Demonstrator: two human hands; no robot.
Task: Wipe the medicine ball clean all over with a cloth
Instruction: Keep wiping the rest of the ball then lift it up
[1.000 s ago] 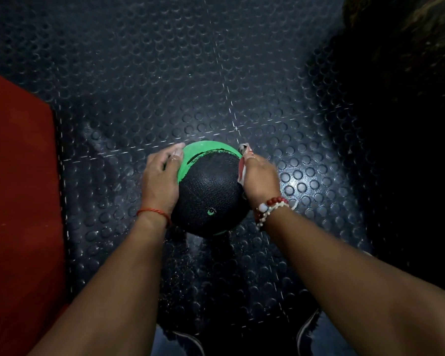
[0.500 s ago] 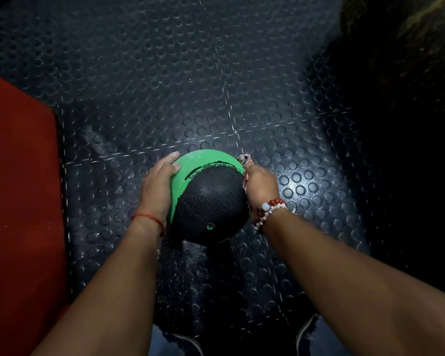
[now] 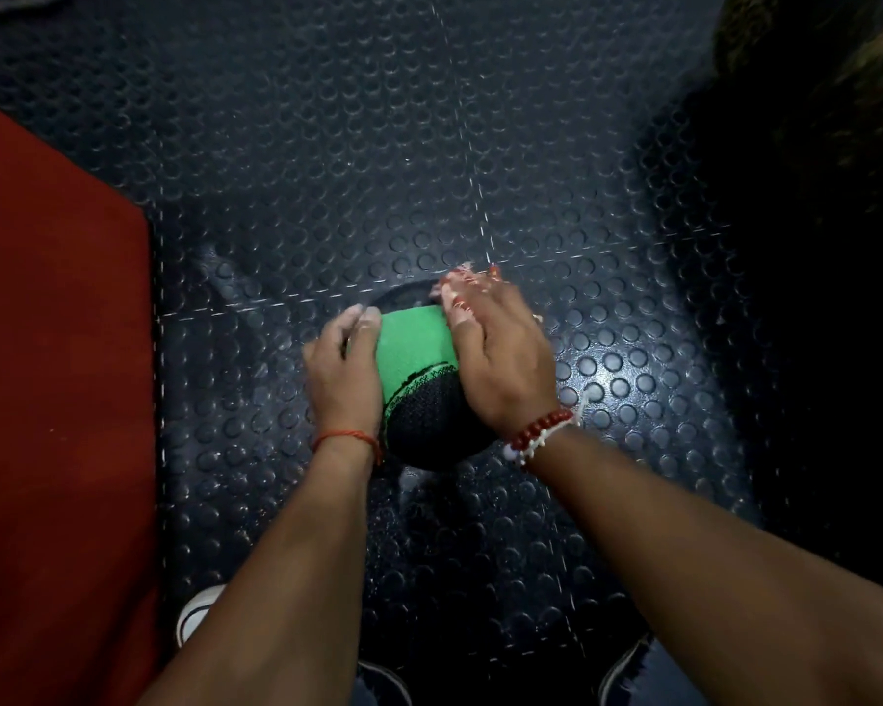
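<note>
A dark rubber floor (image 3: 327, 145) studded with round raised dots fills most of the view, with pale seam lines crossing just beyond the ball. A red mat (image 3: 47, 400) runs down the left edge. A shadowed bulk (image 3: 811, 119) fills the upper right, too dark to identify.

The medicine ball (image 3: 419, 384) sits in the middle between 2 bare forearms. Its green panel is turned up and away, and its black textured part faces the person (whether its underside touches the floor is hidden).

The left hand (image 3: 342, 379) lies flat against the ball's left side, steadying it. Its fingers are straight and reach up toward the top.

The right hand (image 3: 503, 364) is spread over the ball's upper right. Its fingers are stretched out rather than clenched, and they press a white and red cloth (image 3: 467, 285) onto the ball's far top. The cloth and the fingertips are smeared by motion blur.

A white-soled shoe (image 3: 197, 614) shows at the lower left beside the mat.

A bracelet of red and white beads (image 3: 541, 438) circles the right wrist, and a thin red thread (image 3: 347, 437) circles the left.
</note>
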